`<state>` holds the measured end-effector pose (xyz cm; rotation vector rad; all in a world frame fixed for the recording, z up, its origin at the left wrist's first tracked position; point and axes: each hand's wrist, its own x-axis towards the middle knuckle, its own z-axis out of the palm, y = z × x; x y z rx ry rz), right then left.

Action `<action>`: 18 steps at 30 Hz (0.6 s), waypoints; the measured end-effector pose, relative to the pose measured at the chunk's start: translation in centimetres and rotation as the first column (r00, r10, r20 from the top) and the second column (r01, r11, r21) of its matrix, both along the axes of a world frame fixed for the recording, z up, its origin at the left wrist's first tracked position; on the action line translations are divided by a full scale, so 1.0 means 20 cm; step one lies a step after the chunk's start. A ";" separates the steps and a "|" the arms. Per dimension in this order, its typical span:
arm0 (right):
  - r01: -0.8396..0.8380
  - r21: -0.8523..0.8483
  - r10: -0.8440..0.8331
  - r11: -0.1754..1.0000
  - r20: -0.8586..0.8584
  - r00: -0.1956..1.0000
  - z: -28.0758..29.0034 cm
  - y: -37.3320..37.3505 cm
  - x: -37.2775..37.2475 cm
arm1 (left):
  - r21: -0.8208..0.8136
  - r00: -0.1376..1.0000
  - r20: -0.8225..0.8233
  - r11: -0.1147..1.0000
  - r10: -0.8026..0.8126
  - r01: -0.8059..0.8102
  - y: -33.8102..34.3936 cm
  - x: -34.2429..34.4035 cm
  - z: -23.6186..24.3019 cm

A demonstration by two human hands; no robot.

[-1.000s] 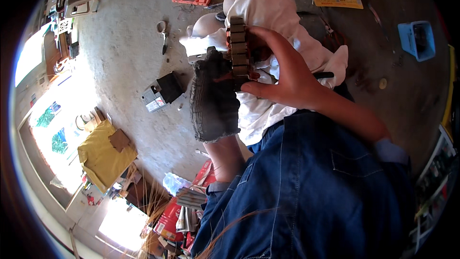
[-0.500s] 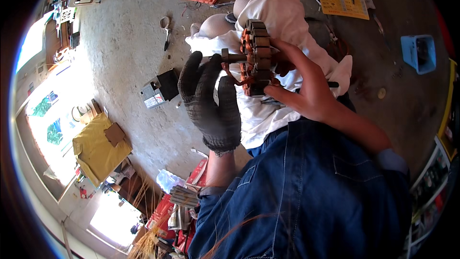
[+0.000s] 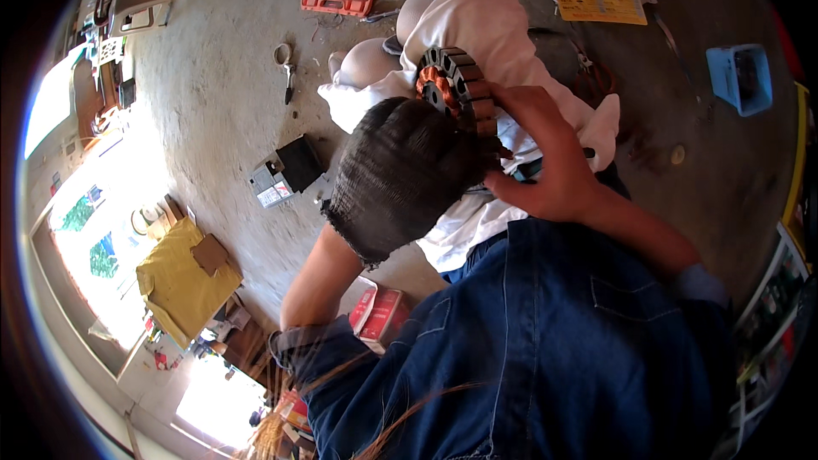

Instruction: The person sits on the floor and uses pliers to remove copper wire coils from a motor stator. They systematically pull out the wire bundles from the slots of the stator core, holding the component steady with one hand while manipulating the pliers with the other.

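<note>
Both the gloved left hand (image 3: 407,172) and bare right hand (image 3: 545,162) clasp the copper-wound stator (image 3: 456,89); a loosened clasp could drop it to the concrete floor (image 3: 213,94), denting windings.

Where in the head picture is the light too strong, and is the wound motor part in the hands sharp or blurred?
Head view: the floor at the left edge is washed out by sunlight; the fisheye bends and darkens the rim; the stator, between the gloved left hand and the bare right hand, is fairly sharp, its copper windings readable.
</note>
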<state>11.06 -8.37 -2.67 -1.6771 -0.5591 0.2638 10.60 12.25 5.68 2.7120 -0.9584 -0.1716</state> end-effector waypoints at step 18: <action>0.126 0.118 -0.076 0.985 -0.363 0.929 -0.06 0.09 -0.01 | 0.010 0.973 -0.092 0.977 -0.212 0.214 -0.04 0.16 -0.10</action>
